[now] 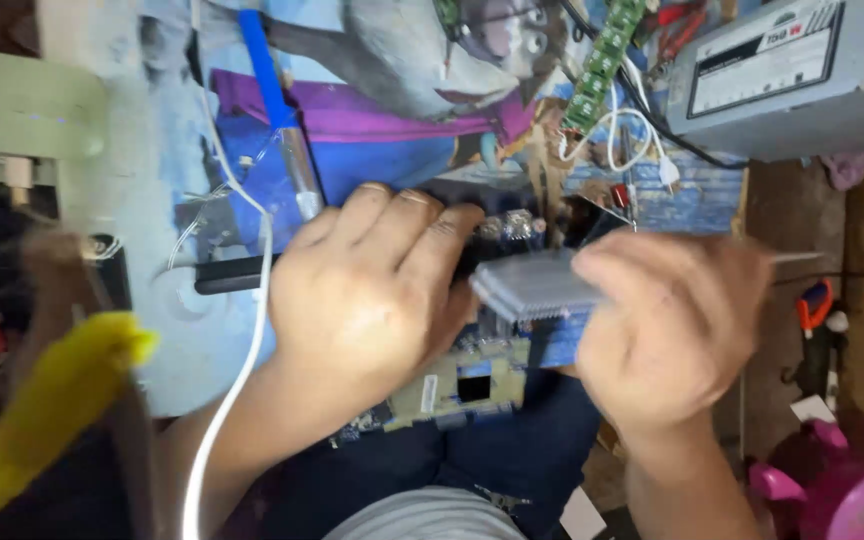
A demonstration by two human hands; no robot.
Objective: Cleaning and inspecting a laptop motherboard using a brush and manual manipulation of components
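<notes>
Cluttered counter (192, 330) under a cartoon-print cover. Left hand (367, 290) — fingers (422, 225) clenched over a circuit board (472, 385); right hand (667, 330) grasping a grey finned heatsink (532, 285) just above it. Beyond — blue-handled soldering iron (277, 110), grey power supply (792, 70).

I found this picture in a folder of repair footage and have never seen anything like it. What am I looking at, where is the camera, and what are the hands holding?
The camera sits on a person's head and looks down at their own two bare hands. The left hand presses on a circuit board resting over the lap. The right hand grips a grey finned metal block, seemingly a heat sink, along with a thin metal tool; motion blur hides details. Behind them lies a colourful cartoon-printed mat with a blue-handled tool, a green circuit strip and white wires. A grey metal power supply box sits at the upper right.
</notes>
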